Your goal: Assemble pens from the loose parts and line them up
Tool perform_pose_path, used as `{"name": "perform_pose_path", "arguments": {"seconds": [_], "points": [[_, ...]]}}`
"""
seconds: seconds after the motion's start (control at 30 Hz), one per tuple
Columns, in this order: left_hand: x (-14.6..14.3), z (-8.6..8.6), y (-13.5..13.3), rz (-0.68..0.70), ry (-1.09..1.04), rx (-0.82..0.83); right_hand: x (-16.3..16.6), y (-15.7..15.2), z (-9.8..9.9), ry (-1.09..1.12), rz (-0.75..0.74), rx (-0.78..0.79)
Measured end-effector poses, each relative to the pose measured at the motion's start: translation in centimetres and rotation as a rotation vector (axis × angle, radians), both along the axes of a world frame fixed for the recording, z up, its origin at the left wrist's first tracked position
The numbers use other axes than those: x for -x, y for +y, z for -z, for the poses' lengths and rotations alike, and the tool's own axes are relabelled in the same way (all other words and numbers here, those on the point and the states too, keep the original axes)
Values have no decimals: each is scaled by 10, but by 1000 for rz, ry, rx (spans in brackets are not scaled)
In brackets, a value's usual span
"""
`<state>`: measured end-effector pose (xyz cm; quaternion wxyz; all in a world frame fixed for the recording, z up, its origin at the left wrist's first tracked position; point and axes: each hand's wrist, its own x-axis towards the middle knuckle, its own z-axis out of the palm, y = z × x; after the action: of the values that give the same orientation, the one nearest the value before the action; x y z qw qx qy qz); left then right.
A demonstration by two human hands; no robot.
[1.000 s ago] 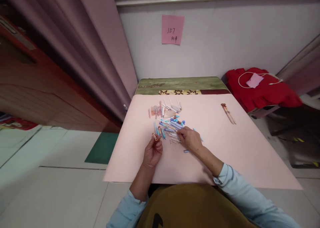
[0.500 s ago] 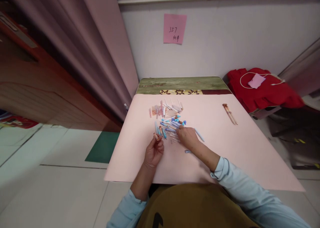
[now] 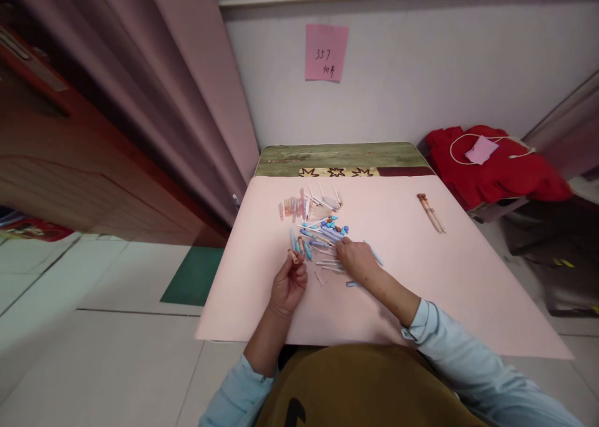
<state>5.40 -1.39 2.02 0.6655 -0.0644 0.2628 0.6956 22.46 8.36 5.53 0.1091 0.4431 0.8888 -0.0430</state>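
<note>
Pinched between the thumb and fingers of my left hand [image 3: 289,286] is a short peach-brown pen barrel piece [image 3: 293,257]. My right hand [image 3: 359,260] reaches into the right side of a pile of pen parts, its fingers pressed together; whatever is in them is hidden. Purple pen barrels [image 3: 331,233] and thin white refills [image 3: 330,265] lie by its fingertips. Just beyond the left hand are blue pen barrels [image 3: 294,240]. Small blue and brown toppers [image 3: 345,230] sit behind the barrels. Partly behind my right wrist lies a light-blue barrel [image 3: 378,255], with a small blue piece [image 3: 352,284] nearer me.
Clear caps [image 3: 294,207] and more white refills [image 3: 322,203] lie farther back on the pink table cover [image 3: 402,308]. Two brown-topped pens [image 3: 431,213] lie at the right. A red cloth [image 3: 510,174] with a white cable is beyond the table's right edge.
My right hand has shifted slightly right and toward me. Several white refills now lie spread nearer me beside it. My left hand keeps its place with the barrel piece.
</note>
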Motion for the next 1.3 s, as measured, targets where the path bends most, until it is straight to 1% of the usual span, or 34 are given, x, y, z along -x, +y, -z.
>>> {"name": "perform_pose_path", "arguments": {"seconds": [0.43,0.53,0.6,0.67,0.77,0.87,0.97,1.0,1.07,1.13,1.2,1.23,1.3], "points": [[-2,-4,-1,-5,11,0,-7,1,0,-3,50,12],[-2,-6,-1,-12,2,8,-8,-1,-3,0,54,9],[-4,-9,-1,-17,-17,26,-10,-3,-7,40,79,2],[-9,-16,-1,-32,-47,59,-12,-6,-14,169,123,-1],[-22,-30,0,-46,-92,143,-15,-14,-26,510,168,70],[-34,-44,4,-21,-136,203,-15,-24,-37,872,208,256],[-40,-51,7,-6,-174,220,-13,-33,-44,1129,250,431],[-41,-52,8,-7,-179,227,-12,-35,-46,1175,260,457],[-42,-52,9,-5,-178,243,-12,-39,-49,1218,281,458],[-43,-51,9,12,-169,252,-12,-40,-50,1219,285,436],[-45,-51,8,40,-166,249,-12,-42,-51,1199,253,409],[-46,-52,8,53,-168,243,-12,-43,-51,1181,222,377],[-49,-53,7,72,-169,230,-13,-44,-50,1125,140,255]]}}
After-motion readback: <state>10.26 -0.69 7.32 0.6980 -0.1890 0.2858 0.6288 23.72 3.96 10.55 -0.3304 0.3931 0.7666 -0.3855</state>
